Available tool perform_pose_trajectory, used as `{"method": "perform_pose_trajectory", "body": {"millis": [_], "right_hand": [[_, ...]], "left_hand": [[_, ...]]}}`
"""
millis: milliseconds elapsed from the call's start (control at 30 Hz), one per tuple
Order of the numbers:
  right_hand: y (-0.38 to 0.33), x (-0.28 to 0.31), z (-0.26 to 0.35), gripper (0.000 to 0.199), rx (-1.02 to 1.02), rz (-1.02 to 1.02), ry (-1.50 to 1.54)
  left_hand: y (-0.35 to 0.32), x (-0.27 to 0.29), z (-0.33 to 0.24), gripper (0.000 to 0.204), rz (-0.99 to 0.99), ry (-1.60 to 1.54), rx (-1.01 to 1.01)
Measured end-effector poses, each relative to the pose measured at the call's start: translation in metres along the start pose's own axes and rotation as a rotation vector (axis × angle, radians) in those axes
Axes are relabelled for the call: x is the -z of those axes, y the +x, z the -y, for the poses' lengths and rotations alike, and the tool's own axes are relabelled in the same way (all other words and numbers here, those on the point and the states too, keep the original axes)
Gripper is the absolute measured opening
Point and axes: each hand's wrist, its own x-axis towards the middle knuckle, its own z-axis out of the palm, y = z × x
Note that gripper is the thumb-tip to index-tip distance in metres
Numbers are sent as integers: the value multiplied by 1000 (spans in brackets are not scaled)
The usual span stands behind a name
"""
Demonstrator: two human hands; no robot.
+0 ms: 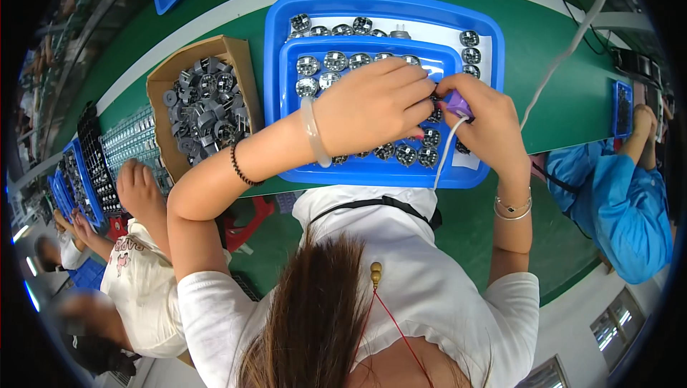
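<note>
My left hand (379,107) reaches across the blue trays, its fingers curled down at the right side of the inner tray. Whatever those fingertips grip is hidden beneath them. In my right hand (490,120) is a small purple block (458,105) with a white cable, pinched between thumb and fingers right beside the left fingertips. Round parts with silvery, circuit-like faces (335,60) lie in rows in the inner blue tray (447,52). That tray rests inside a larger blue tray (386,2), which holds more such parts along its far and right sides.
A cardboard box (240,52) heaped with grey round parts with pins (204,113) stands left of the trays on the green table (558,66). A white cable (565,55) hangs at the right. Co-workers sit on both sides, one in a blue garment (608,202).
</note>
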Motion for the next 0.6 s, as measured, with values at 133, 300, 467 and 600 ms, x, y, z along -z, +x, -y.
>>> {"method": "perform_pose_trajectory", "body": {"millis": [133, 300, 467, 600], "right_hand": [[0, 5, 1, 23, -23, -32, 28], [-1, -4, -4, 26, 11, -33, -1], [-5, 0, -13, 42, -92, -284, 404], [-11, -11, -29, 44, 63, -475, 629]], "left_hand": [[6, -5, 17, 33, -47, -10, -6], [5, -1, 18, 30, 76, -29, 40], [12, -5, 9, 24, -56, -36, 121], [26, -22, 6, 15, -63, -7, 140]]}}
